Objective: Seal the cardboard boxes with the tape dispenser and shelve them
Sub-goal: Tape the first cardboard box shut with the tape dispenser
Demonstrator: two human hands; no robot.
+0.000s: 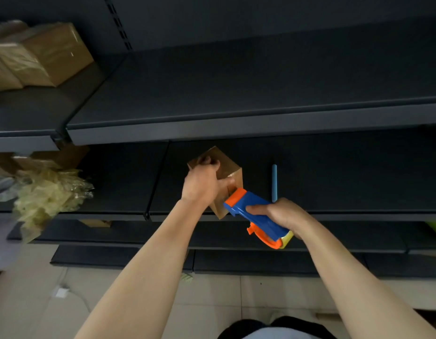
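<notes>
The left hand (pixel 201 183) grips the small cardboard box (pixel 226 167) from above, fingers curled over its far edge, at the near edge of the middle shelf (pixel 334 172). The box is judged light and stiff, with slick faces; hold it across opposite edges. Just right, the right hand (pixel 283 217) clasps the tape dispenser (pixel 256 214) by its blue handle, orange nose against the box.

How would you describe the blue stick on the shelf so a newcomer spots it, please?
On the dark shelving, find the shelf where the left hand holds a cardboard box. Right of that box, beyond the tape dispenser in the right hand, lies the stick. Only it is slim, straight and pale blue.
</notes>
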